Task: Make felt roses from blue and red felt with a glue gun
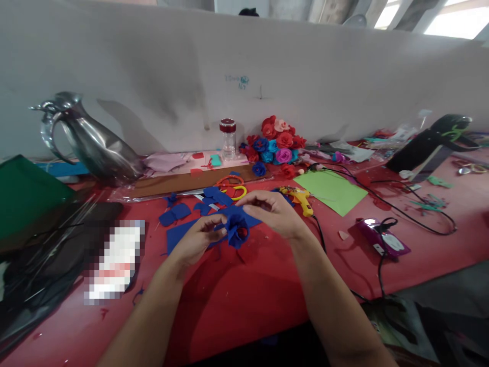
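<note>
Holding a blue flower [237, 230] low over the red table [244, 306], centre of view. Pinching its left edge with left hand [194, 239], thumb and fingers closed on the petals. Curling right hand [273, 211] over the top, fingertips gathered in a pinch on the outer petal.

Risks, as judgement only:
- Probable unrolling of the outer wrap on any slackening of either pinch.
- Possible snag of the right wrist on the cord of the glue gun [300, 198], just beside it.
- Possible burn or stray glue from the nozzle; can't tell whether powered.

Under the flower: blue sheet [179, 235]. Behind it: blue cut pieces [174, 214], scissors [233, 187], green sheet [331, 191]. To the right: purple device [384, 239] with black cable [412, 219]. At the back: jar [228, 137], pile of finished flowers [277, 142], metal jug [87, 142], all against the white partition [153, 66].

Hard to read:
- Flower underside and red core mostly masked by fingers.
- Pixelated patch [114, 260] at left, content unknown.
- Dark items at far left cut off by the frame.
- Black device [431, 145] at far right, type unclear.
</note>
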### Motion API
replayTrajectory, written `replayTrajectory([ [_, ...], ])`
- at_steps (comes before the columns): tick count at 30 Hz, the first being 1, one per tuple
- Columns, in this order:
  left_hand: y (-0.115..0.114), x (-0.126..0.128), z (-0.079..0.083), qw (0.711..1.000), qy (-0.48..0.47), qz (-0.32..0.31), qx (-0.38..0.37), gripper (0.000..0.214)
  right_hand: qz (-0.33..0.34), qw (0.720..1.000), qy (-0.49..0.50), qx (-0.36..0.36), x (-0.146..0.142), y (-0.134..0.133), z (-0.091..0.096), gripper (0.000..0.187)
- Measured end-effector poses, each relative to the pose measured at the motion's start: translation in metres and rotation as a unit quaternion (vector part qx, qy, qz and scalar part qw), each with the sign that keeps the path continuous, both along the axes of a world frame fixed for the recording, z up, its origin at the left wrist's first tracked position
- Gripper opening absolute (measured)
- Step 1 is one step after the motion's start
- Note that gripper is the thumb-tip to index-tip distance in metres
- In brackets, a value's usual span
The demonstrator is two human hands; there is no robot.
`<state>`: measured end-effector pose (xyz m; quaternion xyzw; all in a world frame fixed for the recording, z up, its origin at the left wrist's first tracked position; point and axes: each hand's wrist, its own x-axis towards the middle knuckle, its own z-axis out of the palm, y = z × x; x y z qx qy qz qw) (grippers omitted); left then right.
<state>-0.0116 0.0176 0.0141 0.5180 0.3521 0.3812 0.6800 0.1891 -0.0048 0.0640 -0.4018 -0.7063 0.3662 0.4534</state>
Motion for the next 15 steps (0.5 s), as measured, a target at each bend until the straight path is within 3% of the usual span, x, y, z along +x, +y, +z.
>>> replayTrajectory([
  [4, 0.001, 0.001, 0.0, 1.0, -0.011, 0.001, -0.019, 0.018, 0.023, 1.0, -0.017, -0.011, -0.003, -0.001, -0.001, 0.01],
  [7, 0.001, 0.001, -0.001, 0.999, -0.034, -0.007, -0.016, 0.016, 0.004, 1.0, -0.001, -0.003, -0.007, -0.001, -0.002, 0.007],
  [15, 0.0, 0.011, -0.003, 0.993, -0.102, 0.033, -0.041, 0.019, -0.023, 0.994, 0.098, -0.035, -0.011, 0.006, -0.01, 0.007],
])
